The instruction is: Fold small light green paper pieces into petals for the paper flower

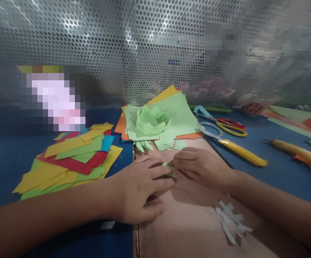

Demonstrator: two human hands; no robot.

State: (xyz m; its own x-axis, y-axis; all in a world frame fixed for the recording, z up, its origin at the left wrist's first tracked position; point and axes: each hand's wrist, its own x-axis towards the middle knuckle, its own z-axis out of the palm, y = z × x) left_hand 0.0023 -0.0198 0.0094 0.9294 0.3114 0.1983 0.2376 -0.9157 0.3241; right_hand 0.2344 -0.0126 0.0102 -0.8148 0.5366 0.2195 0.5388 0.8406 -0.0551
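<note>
Perforated metal sheeting backs a blue table [279, 168] carrying a brown board [187, 222]. Left hand [139, 193] and right hand [201, 166] meet over the board, the fingers of both pinching 1 small green paper piece [171, 170] between them. Judged thin, light and easily creased; best held at its edges. Behind lie a folded green paper flower [151, 122] and scissors [222, 123].

Green paper scrap [171, 170] mostly hidden between fingertips of left hand [140, 190] and right hand [200, 166]; shape not discernible. Both forearms cut off by lower edge. Yellow tool [303, 157] blurred, cropped at right edge.
</note>
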